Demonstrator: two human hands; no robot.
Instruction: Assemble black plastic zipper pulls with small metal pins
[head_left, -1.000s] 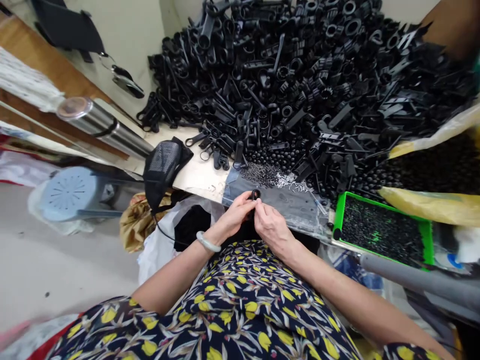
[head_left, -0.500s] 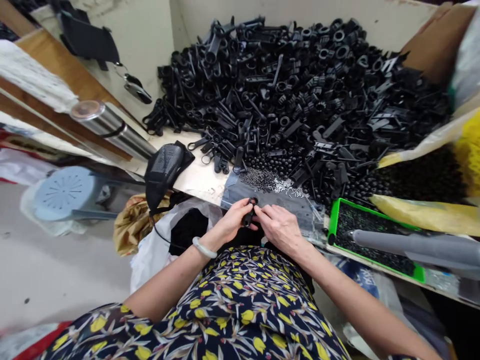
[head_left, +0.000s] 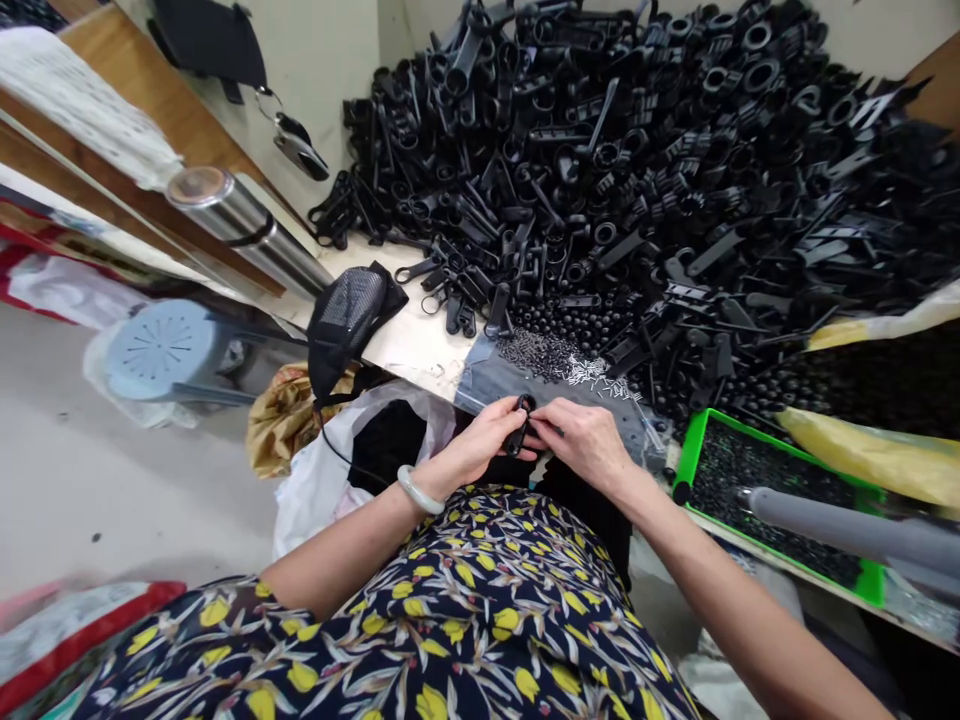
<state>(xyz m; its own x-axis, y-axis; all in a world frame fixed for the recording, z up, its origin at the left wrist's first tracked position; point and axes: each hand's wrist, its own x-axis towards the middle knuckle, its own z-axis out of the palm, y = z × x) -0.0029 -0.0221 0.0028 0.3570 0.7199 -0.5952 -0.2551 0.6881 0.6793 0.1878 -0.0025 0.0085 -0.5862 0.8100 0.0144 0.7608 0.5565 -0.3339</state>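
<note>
Near the table's front edge, my left hand (head_left: 491,440) is closed round a small black plastic part (head_left: 517,432) with a ring at its upper end. My right hand (head_left: 583,435) is pinched at the part's right side; whatever its fingertips hold is too small to name. Just beyond the hands, a grey mat (head_left: 495,377) bears tiny dark pieces (head_left: 536,353) and small silvery pins (head_left: 589,373). A large heap of black plastic parts (head_left: 555,160) rises behind them, with round black beads (head_left: 574,325) at its front.
On the left stand a steel flask (head_left: 251,235) and a black mesh pouch (head_left: 352,315). A green-rimmed tray (head_left: 694,450) of small black pieces lies at the right, under a grey tube (head_left: 817,520). A white bag (head_left: 311,500) hangs below the table edge; a blue stool (head_left: 161,345) stands farther left.
The view has shifted, so the scene sits differently in the picture. My right hand's fingers have drawn slightly back from the black part, which now shows more of its length.
</note>
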